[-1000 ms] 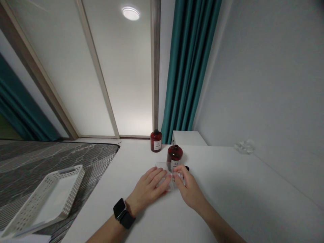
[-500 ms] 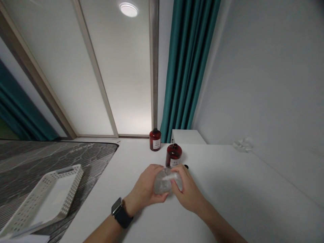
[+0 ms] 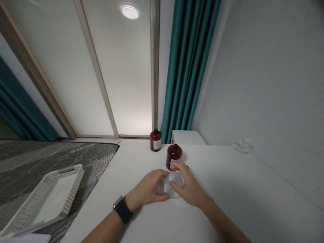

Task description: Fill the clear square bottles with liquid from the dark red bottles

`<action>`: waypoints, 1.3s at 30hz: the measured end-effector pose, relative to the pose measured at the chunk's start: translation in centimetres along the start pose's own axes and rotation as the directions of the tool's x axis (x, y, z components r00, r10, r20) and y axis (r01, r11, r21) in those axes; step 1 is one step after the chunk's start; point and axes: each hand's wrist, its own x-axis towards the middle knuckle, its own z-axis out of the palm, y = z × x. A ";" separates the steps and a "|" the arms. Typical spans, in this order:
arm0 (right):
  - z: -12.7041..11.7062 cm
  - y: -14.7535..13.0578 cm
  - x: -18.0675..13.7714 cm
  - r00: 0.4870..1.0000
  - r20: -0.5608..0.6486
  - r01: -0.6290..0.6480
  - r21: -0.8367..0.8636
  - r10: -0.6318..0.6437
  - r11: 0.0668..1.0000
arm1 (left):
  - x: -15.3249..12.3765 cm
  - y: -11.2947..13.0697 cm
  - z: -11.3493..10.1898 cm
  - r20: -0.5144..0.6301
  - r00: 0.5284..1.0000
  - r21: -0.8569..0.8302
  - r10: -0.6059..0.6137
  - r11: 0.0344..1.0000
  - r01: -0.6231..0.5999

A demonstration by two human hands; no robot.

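Note:
Both of my hands hold a small clear plastic bag [image 3: 168, 185] just above the white table [image 3: 227, 189]. My left hand [image 3: 148, 189], with a dark watch at the wrist, curls its fingers round the bag's left side. My right hand [image 3: 186, 184] pinches the bag's top and right side. Directly behind the hands stands a dark red bottle [image 3: 173, 154] with no cap on, and a small black cap [image 3: 187, 166] lies on the table beside it. What the bag contains cannot be made out.
A second dark red bottle [image 3: 155, 140] stands farther back by the teal curtain [image 3: 186, 67]. A white perforated tray [image 3: 45, 199] lies on the grey patterned surface at left. A crumpled clear wrapper [image 3: 241, 145] lies by the wall at right. A white box [image 3: 188, 137] sits behind the table.
The clear bag lay flat on the table under both hands; both hands have gathered it up and lifted it, bunched, between them.

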 end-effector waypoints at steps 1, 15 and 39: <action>-0.1 0.2 0.1 1.000 -0.011 -0.002 0.003 0.002 1.000 | 0.0 0.1 -0.1 0.003 1.000 0.001 0.003 1.000 -0.003; 0.2 -0.3 -0.2 0.999 0.005 0.037 -0.057 -0.037 0.998 | -0.3 -0.9 1.0 -0.011 0.996 -0.136 -0.089 0.987 0.087; 1.3 -0.3 -0.2 0.981 0.002 -0.191 0.069 0.192 0.979 | -0.2 -0.3 0.6 0.038 0.992 -0.096 -0.121 0.988 0.124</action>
